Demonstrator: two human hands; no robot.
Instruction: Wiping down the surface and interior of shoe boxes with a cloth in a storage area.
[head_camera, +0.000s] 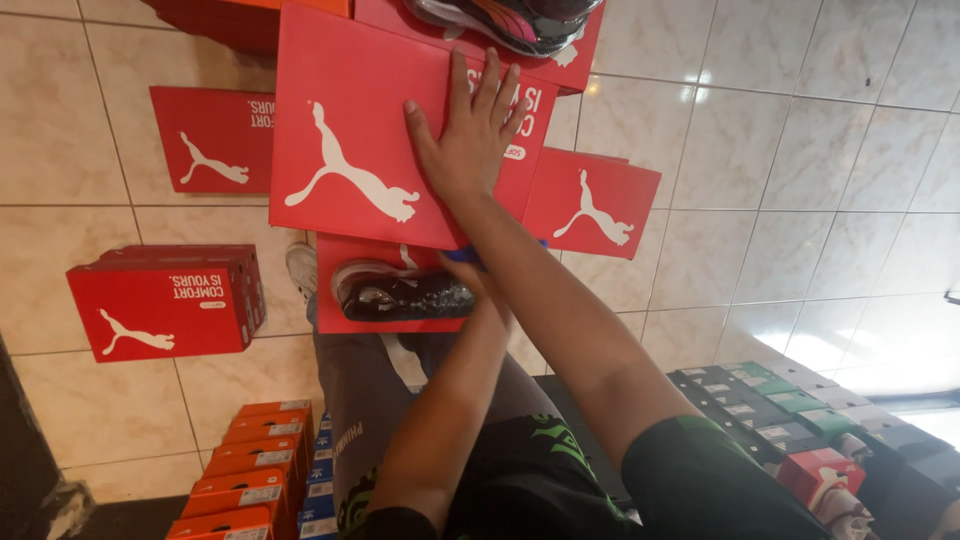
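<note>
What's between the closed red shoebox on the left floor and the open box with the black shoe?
In the head view, only bare beige tile floor separates the closed red shoebox from the open red box holding the black shoe.

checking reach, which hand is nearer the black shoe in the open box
Left. The left hand is right at the black shoe, at its right end; the right hand lies flat on the red lid above it.

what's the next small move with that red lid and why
Probably swing the red lid down over the open box. The right hand lies flat on the lid, holding it raised, while the left hand sits at the box edge beside the wrapped dark shoe already lying inside.
</note>
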